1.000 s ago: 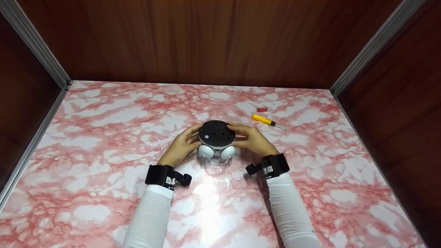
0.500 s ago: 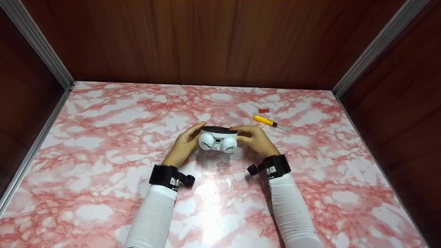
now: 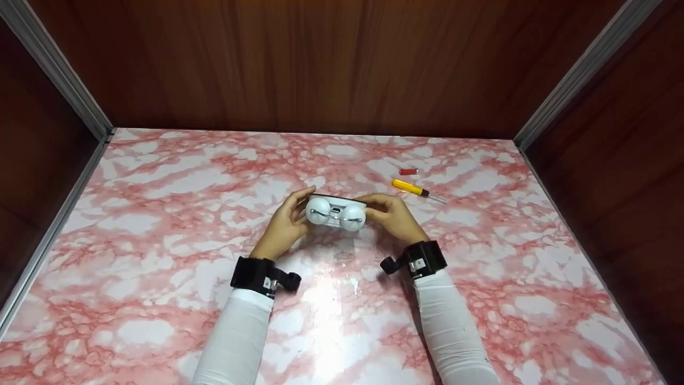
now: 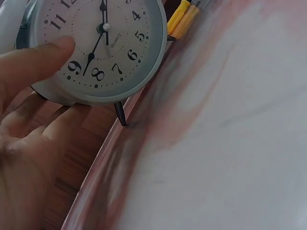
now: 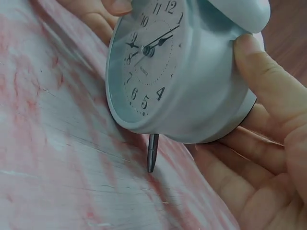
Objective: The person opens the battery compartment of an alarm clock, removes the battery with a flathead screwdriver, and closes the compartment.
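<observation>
A white twin-bell alarm clock is held between both hands in the head view, its bells and wire handle turned toward me. My left hand grips one side. In the left wrist view its thumb lies over the numbered dial, with fingers curled behind the body. On the opposite side, my right hand holds the casing. The right wrist view shows that thumb by a bell and fingers under the back. A dark metal leg sticks out below the clock.
A yellow-handled screwdriver lies on the pink-and-white marbled table, beyond the right hand. Just behind it is a small red cylinder, like a battery. Wood-brown panels enclose the back and sides.
The clock has been tipped in both hands: its black back faced up a second ago, and now the bells and handle face me with the back nearly out of sight.
</observation>
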The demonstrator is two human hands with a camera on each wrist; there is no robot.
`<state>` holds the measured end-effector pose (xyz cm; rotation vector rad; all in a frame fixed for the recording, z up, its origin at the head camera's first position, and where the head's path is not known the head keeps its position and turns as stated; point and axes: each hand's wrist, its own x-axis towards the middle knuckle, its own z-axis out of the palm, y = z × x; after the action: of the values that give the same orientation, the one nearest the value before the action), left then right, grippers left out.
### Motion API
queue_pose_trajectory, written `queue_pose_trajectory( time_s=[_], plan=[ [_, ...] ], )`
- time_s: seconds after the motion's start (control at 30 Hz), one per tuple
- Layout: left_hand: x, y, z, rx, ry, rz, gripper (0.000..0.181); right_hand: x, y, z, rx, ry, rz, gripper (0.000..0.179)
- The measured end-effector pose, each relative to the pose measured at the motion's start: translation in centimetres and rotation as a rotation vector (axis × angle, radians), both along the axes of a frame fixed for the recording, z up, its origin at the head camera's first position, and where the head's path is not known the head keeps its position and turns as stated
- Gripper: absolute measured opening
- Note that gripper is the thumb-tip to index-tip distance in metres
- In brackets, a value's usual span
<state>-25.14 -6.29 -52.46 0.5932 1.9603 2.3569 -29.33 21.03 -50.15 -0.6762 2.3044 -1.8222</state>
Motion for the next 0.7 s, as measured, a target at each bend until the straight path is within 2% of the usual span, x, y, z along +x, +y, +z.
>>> queue_pose_trajectory(
  time_s=[0.17,0.3,0.53,0.7],
  plan=[
    [-0.02,0.02,0.19,-0.054,0.003,0.083,0.074,0.2,-0.21,0.22,-0.141,-0.112,-0.079,0.027],
    [0.0,0.02,0.37,-0.103,0.005,0.152,0.069,0.3,-0.12,0.29,-0.167,-0.153,-0.052,0.036],
    [-0.09,0.1,0.32,-0.115,0.016,0.196,0.069,0.38,-0.21,-0.01,-0.137,-0.099,0.045,0.061],
    [-0.1,0.33,0.52,-0.112,0.008,0.213,0.069,0.45,-0.67,-0.16,-0.111,-0.026,0.02,0.063]
  ],
)
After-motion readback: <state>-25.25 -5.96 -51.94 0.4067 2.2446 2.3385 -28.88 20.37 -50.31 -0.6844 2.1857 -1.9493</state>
